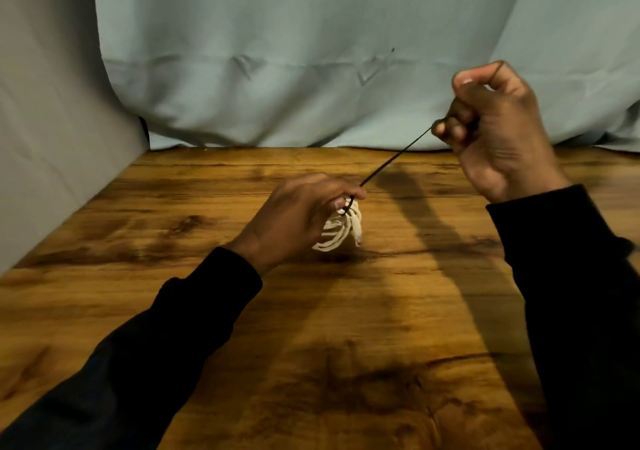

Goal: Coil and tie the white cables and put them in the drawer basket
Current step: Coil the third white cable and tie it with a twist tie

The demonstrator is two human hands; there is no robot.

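A small coil of white cable is held just above the middle of the wooden table. My left hand grips its top, fingers closed around the bundle. A thin black tie wraps the coil's top and runs taut up and to the right. My right hand is raised over the table's far edge, fist closed on the tie's other end, whose tip sticks out above the fist. The drawer basket is out of view.
A pale blue cloth hangs behind the table's far edge. A grey cloth covers the left side. Both arms wear dark sleeves.
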